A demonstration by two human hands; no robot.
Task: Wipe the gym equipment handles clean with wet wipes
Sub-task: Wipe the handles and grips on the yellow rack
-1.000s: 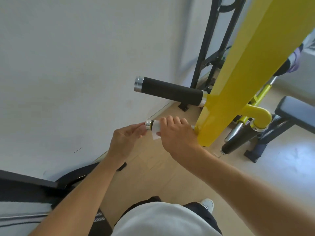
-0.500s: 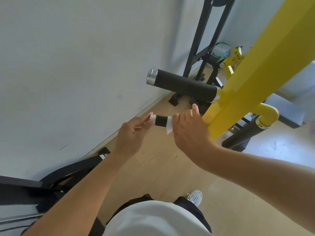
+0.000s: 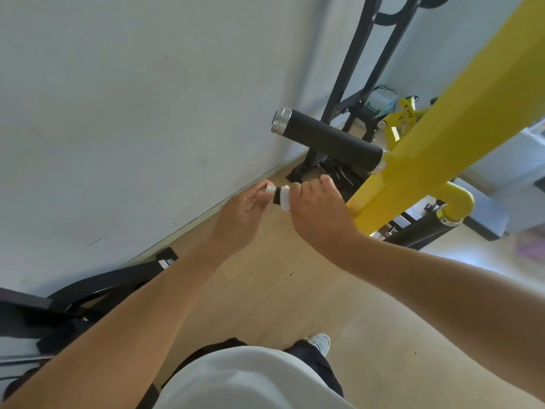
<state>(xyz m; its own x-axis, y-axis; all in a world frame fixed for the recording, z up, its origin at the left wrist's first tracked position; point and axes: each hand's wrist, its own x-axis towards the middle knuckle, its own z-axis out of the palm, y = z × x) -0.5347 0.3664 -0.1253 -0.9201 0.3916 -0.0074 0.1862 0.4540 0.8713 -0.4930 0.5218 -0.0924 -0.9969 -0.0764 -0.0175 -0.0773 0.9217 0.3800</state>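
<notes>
From the head view, your right hand [image 3: 320, 214] curls its grip around the white wet wipe [image 3: 285, 199] on the lower handle [image 3: 276, 197] (just below the upper handle [image 3: 327, 141]). Your left hand [image 3: 244, 215] seems to pinch its silver end cap [image 3: 269, 189].

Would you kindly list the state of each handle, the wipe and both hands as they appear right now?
lower handle: mostly covered by the right hand, only its end showing.
wet wipe: wrapped around the lower handle, under the right hand.
right hand: gripping the wipe around the lower handle.
left hand: fingertips pinching the lower handle's metal end cap.
upper handle: bare, untouched.
right-side handle: bare, untouched.
</notes>
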